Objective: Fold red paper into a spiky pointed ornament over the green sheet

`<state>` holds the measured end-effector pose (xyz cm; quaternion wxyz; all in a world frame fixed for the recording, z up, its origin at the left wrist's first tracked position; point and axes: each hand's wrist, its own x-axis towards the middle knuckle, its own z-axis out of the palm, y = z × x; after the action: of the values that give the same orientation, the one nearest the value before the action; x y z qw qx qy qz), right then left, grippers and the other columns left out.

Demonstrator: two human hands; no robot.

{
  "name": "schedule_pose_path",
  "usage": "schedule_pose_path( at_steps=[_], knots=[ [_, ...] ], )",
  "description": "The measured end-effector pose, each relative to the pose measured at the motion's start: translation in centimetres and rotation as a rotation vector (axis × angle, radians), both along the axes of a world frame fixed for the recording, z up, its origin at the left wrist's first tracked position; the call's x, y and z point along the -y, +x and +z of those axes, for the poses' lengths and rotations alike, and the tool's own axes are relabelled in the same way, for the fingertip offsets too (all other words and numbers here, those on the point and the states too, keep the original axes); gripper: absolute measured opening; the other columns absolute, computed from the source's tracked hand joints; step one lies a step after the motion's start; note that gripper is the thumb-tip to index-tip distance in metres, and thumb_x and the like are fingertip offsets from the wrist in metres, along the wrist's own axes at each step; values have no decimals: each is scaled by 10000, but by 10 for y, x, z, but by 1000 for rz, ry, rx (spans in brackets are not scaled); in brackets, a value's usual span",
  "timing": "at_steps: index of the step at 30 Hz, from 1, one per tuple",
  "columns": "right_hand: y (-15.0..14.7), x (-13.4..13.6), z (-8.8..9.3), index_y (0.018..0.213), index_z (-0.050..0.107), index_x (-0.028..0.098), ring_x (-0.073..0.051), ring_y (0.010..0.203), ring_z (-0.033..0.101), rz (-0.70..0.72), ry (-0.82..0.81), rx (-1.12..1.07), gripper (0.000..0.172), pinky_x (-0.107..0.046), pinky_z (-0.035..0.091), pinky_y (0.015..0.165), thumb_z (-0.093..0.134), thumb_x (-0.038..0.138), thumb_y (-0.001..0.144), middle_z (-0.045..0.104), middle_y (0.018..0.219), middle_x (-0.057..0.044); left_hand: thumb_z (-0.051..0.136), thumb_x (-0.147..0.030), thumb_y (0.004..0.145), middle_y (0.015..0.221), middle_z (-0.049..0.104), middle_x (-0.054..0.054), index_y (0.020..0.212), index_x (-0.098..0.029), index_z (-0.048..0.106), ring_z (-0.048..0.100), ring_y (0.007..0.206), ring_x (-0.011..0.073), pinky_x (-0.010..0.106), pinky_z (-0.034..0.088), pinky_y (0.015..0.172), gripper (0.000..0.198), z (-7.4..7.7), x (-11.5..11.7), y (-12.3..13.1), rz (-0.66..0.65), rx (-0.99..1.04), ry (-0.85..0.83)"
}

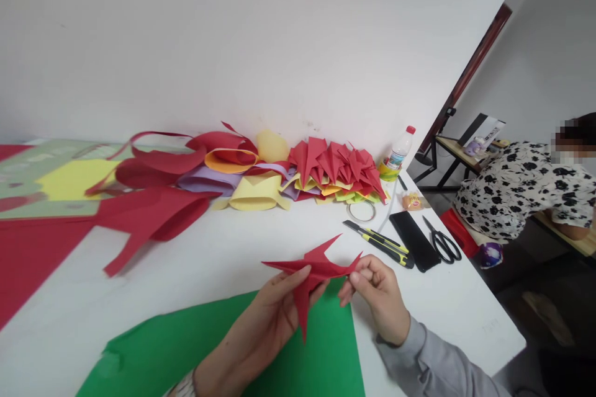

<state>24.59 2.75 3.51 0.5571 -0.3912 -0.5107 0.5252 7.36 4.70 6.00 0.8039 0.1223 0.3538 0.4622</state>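
Observation:
A red folded paper piece with several pointed arms [319, 268] is held above the table. My left hand [279, 310] supports it from below, thumb pressed on its middle. At its right end, my right hand [375, 294] pinches a tip between thumb and fingers. One long point hangs down past my left fingers, and others stick out to the left and up. Beneath both hands lies a green paper sheet [186, 335] with a creased left corner.
Red folded paper pieces [333, 161] are piled by the wall, beside rolled coloured paper [258, 192] and large red cut-outs [153, 211]. On the right are utility knives [382, 245], a black phone-like object [414, 240], scissors [442, 243], tape [361, 203] and a bottle [397, 155]. Another person [521, 189] bends nearby.

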Motion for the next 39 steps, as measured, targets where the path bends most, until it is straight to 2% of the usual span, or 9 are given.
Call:
schedule_pose_path(
  at_steps=[4,7,10,15,19,21,26,35,39],
  knots=[
    [-1,1,-1,884,470,212,-127,527,651,-11,-2,-24,274,-235,491,557,650,419,878,703,613,16,707,-83,795,826,786,76,830,-114,750,728,695,164,227,608,695,63,-3,1,0,-8,-70,122],
    [0,6,0,966,445,227,-143,656,674,-75,29,55,273,-271,505,680,638,403,887,703,671,20,867,-216,636,762,785,57,784,-136,754,727,668,181,212,600,624,203,-5,2,0,12,-112,185],
    [2,10,1,1055,438,227,-160,734,669,-124,65,205,292,-293,487,740,625,379,891,693,716,13,910,-286,554,725,781,51,746,-138,754,727,662,179,215,603,650,288,-7,2,1,39,-145,209],
    [6,11,3,1141,440,233,-172,756,642,-157,96,315,326,-306,470,746,614,339,887,653,739,15,861,-200,646,775,787,74,760,-117,757,724,694,161,230,608,719,175,-7,1,0,65,-146,160],
    [7,7,3,1206,452,246,-172,821,613,-144,152,237,418,-326,472,789,656,358,859,630,894,-18,801,-133,710,792,787,80,749,-114,754,724,710,157,224,609,701,65,-6,0,-1,75,-134,139],
    [7,4,2,1187,482,236,-169,807,614,-108,139,172,421,-322,478,771,680,374,842,639,907,-29,833,-148,670,790,786,71,757,-124,757,727,713,166,225,610,687,118,-6,0,-1,66,-135,160],
    [7,-1,-3,958,601,197,-135,612,585,-108,20,173,280,-264,445,617,701,418,819,634,670,18,909,-265,550,760,787,69,750,-130,758,734,735,207,252,605,692,285,-6,2,0,32,-165,209],
    [9,-3,0,879,651,184,-117,512,536,-124,-42,140,284,-240,414,546,744,420,752,614,553,37,852,-204,615,886,798,102,848,-158,767,735,841,286,300,565,682,252,0,2,-6,-104,-151,283],
    [10,-3,3,854,667,180,-97,479,488,-93,-63,114,302,-225,381,515,762,439,731,598,532,43,846,-167,581,744,787,72,731,-161,759,730,766,268,313,556,720,173,2,0,-8,-128,-204,325]
  ],
)
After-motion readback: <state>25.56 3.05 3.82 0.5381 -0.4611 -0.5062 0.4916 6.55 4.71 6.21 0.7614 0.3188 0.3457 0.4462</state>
